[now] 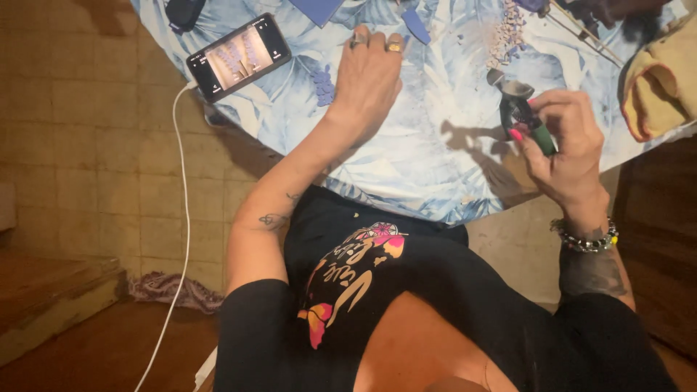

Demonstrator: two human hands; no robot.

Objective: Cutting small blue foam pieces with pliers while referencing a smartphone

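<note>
My left hand (369, 76), with rings on two fingers, lies flat and palm down on the blue leaf-patterned tablecloth (428, 138), holding nothing. Small purple pieces (323, 83) lie just left of it. My right hand (566, 141) grips a punch-like hand tool (519, 109) with a dark metal head and green handles, raised a little above the cloth. A beaded bracelet sits on that wrist.
A phone (238, 56) with a lit screen lies at the table's left edge, its white cable (183, 203) hanging to the floor. Blue foam sheets (316, 9), a heap of pale purple cutouts (508, 33), thin sticks (581, 29) and a yellow cloth (664, 80) lie farther back.
</note>
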